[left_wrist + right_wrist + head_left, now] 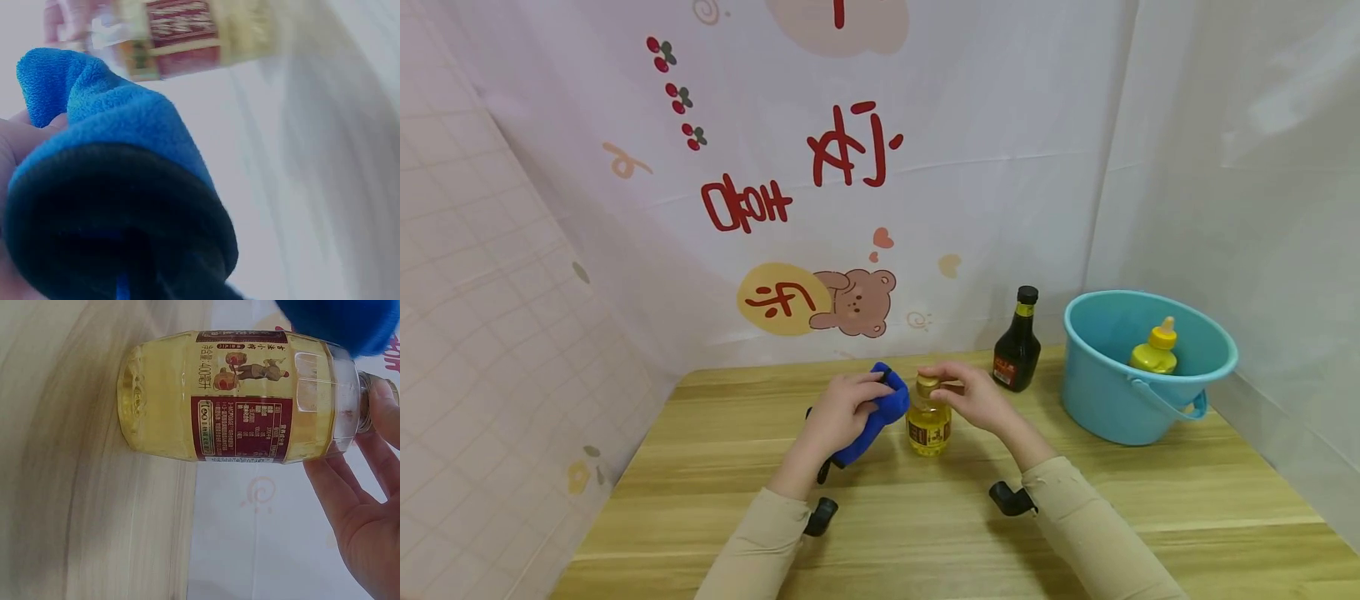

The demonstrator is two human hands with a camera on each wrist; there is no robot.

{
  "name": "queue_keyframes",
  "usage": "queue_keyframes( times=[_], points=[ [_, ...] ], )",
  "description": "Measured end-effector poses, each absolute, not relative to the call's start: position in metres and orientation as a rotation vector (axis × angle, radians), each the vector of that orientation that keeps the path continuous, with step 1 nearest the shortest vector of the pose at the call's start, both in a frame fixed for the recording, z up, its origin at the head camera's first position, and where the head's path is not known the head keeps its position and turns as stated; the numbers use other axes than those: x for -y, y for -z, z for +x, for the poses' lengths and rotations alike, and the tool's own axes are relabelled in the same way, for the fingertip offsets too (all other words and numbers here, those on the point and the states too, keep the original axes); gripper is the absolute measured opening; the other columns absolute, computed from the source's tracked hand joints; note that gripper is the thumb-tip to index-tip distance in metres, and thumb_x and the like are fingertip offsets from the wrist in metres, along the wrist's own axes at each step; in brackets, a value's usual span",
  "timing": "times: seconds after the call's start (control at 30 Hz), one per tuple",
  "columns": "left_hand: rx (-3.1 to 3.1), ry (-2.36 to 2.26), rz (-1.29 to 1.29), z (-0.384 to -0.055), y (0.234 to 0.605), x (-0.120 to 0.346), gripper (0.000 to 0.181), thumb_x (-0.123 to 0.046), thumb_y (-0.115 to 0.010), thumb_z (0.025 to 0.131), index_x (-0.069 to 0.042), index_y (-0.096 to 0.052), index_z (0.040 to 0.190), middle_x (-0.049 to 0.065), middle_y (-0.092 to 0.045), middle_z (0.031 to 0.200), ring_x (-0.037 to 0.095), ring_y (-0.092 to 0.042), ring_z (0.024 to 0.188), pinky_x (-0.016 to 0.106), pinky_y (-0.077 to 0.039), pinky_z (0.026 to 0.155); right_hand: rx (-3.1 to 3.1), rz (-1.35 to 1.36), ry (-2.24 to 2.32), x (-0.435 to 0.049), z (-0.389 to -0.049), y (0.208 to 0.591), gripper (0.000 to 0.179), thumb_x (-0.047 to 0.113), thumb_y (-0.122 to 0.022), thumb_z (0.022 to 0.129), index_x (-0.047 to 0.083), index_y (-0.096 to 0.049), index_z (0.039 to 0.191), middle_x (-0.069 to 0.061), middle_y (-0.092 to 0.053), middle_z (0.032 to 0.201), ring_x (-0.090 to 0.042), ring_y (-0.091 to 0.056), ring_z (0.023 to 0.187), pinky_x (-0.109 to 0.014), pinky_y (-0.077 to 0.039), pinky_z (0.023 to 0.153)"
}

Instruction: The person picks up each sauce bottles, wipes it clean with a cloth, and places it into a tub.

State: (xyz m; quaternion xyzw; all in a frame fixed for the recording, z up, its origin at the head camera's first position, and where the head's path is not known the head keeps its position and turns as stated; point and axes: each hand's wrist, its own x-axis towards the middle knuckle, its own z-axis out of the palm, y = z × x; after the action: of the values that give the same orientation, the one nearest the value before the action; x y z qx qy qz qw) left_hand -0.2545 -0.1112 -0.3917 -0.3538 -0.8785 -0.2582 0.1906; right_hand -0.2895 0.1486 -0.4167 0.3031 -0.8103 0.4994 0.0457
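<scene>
My left hand (842,412) holds a blue terry cloth (874,425), bunched in its fingers; the cloth (131,119) fills much of the left wrist view. Just right of it, a small clear bottle of yellow cooking oil (929,429) stands upright over the wooden table. My right hand (970,396) pinches this bottle by its gold-coloured cap, thumb and fingers around the neck. In the right wrist view the oil bottle (244,397) shows a red and cream label, with the blue cloth (350,322) close to its shoulder. Whether the cloth touches the bottle I cannot tell.
A dark sauce bottle (1017,346) with a black cap stands at the table's back edge. To its right is a light blue bucket (1101,400) with a yellow-capped bottle (1153,354) inside. A printed white curtain (1000,167) hangs behind the wooden table (910,542).
</scene>
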Motion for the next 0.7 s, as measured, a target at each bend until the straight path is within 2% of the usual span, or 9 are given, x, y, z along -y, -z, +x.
queue_keyframes(
  times=[0.2, 0.4, 0.7],
  points=[
    [2.343, 0.749, -1.007, -0.251, 0.382, 0.101, 0.029, 0.006, -0.07, 0.087, -0.012, -0.077, 0.109, 0.011, -0.067, 0.125, 0.031, -0.06, 0.118, 0.046, -0.049, 0.093, 2.47, 0.928, -1.516, -0.148, -0.29, 0.417, 0.032, -0.002, -0.064, 0.093, 0.003, -0.065, 0.125, -0.014, -0.063, 0.127, -0.034, -0.06, 0.116, -0.044, -0.051, 0.094],
    [2.28, 0.719, -1.031, -0.252, 0.388, 0.091, 0.027, 0.003, -0.072, 0.087, -0.013, -0.077, 0.107, 0.012, -0.067, 0.125, 0.033, -0.062, 0.11, 0.044, -0.051, 0.089, 2.462, 0.941, -1.522, -0.149, -0.29, 0.419, 0.033, -0.002, -0.064, 0.093, 0.005, -0.066, 0.126, -0.013, -0.064, 0.125, -0.033, -0.06, 0.116, -0.043, -0.051, 0.095],
    [2.321, 0.736, -0.986, -0.252, 0.396, 0.085, 0.027, 0.002, -0.069, 0.089, -0.015, -0.077, 0.109, 0.01, -0.065, 0.129, 0.034, -0.06, 0.109, 0.045, -0.052, 0.09, 2.461, 0.943, -1.489, -0.149, -0.289, 0.417, 0.034, -0.002, -0.064, 0.093, 0.005, -0.065, 0.126, -0.012, -0.064, 0.124, -0.032, -0.061, 0.115, -0.041, -0.051, 0.095]
  ],
)
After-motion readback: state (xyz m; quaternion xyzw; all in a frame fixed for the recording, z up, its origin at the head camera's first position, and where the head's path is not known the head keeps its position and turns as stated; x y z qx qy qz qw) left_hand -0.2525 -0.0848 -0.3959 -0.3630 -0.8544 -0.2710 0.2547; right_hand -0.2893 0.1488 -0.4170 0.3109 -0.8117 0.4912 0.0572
